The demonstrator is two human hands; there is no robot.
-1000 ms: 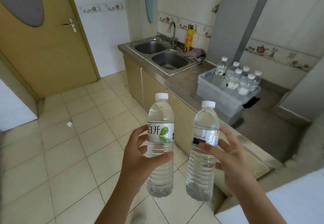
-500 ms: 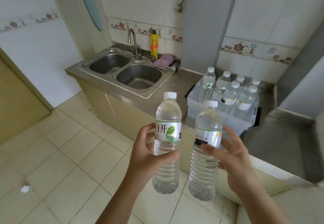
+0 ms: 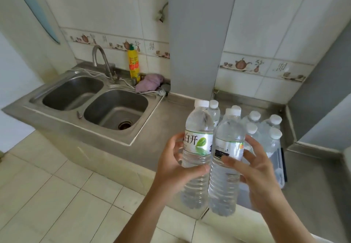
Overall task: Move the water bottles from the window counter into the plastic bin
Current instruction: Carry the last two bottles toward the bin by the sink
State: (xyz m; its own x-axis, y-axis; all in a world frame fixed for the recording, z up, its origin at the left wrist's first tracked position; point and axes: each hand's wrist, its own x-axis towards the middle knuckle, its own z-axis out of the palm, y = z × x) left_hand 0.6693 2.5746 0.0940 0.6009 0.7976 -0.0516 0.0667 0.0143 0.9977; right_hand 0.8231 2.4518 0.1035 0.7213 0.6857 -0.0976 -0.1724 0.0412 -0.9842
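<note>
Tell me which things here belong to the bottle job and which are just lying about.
Job:
left hand, holding leaf-label bottle
right hand, holding second bottle
bin on the counter
bottles in the bin

Lying about:
sink
tap
yellow bottle
purple cloth
</note>
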